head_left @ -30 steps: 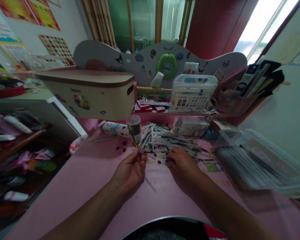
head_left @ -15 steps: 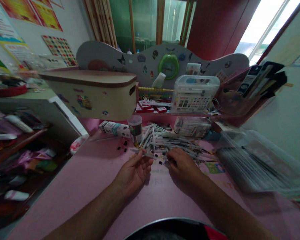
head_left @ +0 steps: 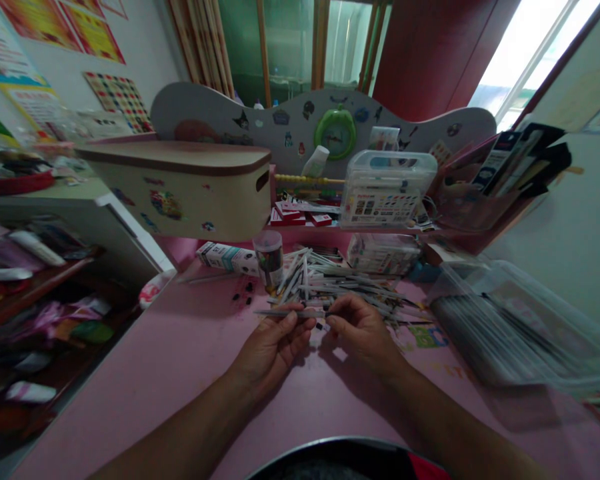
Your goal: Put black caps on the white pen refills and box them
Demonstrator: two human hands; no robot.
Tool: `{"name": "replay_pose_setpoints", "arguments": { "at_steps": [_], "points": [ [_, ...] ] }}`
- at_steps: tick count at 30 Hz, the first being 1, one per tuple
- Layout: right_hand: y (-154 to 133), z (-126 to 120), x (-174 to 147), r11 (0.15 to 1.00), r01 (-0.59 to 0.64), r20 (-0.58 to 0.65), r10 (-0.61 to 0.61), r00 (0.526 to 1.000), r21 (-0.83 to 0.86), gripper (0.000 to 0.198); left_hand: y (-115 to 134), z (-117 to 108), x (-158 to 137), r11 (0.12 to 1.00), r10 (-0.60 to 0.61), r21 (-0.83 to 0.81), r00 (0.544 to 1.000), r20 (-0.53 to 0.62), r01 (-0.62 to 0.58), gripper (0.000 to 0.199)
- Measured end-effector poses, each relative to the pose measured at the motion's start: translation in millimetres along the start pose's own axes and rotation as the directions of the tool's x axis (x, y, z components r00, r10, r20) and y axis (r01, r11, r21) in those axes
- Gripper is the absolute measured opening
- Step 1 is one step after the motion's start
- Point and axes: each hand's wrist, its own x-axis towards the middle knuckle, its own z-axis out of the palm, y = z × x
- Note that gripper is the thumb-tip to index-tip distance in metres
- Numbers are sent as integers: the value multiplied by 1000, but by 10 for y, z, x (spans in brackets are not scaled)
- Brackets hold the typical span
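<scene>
A slim whitish pen (head_left: 270,312) lies level between the thumb and fingers of my left hand (head_left: 273,347). My right hand (head_left: 363,337) pinches a small black cap (head_left: 327,309) at the pen's right end; whether it is fully seated cannot be made out. Just below the fingers, another small black piece (head_left: 319,327) rests on the pink desk (head_left: 300,407). Behind both hands spreads a heap of loose white and grey pens (head_left: 350,285). Several black caps (head_left: 249,287) are scattered left of a clear jar (head_left: 269,257) with things inside.
To the right stands a clear plastic box (head_left: 545,303) beside a stack of pen barrels (head_left: 475,333). A long printed carton (head_left: 230,257) lies behind the jar. Above, the shelf carries a lidded cream bin (head_left: 195,200), a clear carry case (head_left: 387,193) and a green clock (head_left: 335,133).
My right hand has come up from the desk to the pen's right end, with a black cap in its fingers. The pen in my left hand has turned nearly level.
</scene>
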Motion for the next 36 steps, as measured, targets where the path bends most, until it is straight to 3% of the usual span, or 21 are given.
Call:
{"name": "replay_pose_setpoints", "arguments": {
  "at_steps": [7, 14, 18, 25, 29, 31, 34, 36],
  "points": [
    [-33, 32, -28, 999, 4, -11, -5, 1000, -38, 20, -4, -3, -22, 1000, 18, 26, 1000, 10, -19, 17],
    [-19, 33, -27, 973, 104, -39, -114, 993, -207, 10, -17, -32, -1, 994, 54, 91, 998, 45, -58, 12],
    [25, 16, -32, 974, 77, -27, -85, 996, -214, 11, -13, -41, -9, 989, 78, 121, 994, 80, -88, 11],
    [-28, 26, -88, 954, 58, -10, -63, 998, -294, 34, -10, -13, -39, 989, 61, 127, 991, 118, -76, 16],
    [-61, 31, -137, 979, 29, 44, -21, 999, -201, 14, -11, -28, -26, 987, 80, 131, 991, 107, -93, 16],
    [-75, 31, -139, 962, 55, 50, -43, 998, -268, 17, -11, -39, -17, 986, 84, 137, 991, 103, -97, 15],
    [-106, 21, -106, 884, 150, 95, -120, 988, -443, 5, -10, -46, -12, 985, 78, 147, 992, 101, -92, 14],
    [-121, 16, -85, 842, 203, 131, -158, 979, -500, 20, -11, -45, -15, 984, 78, 149, 991, 110, -94, 15]
  ]
}}
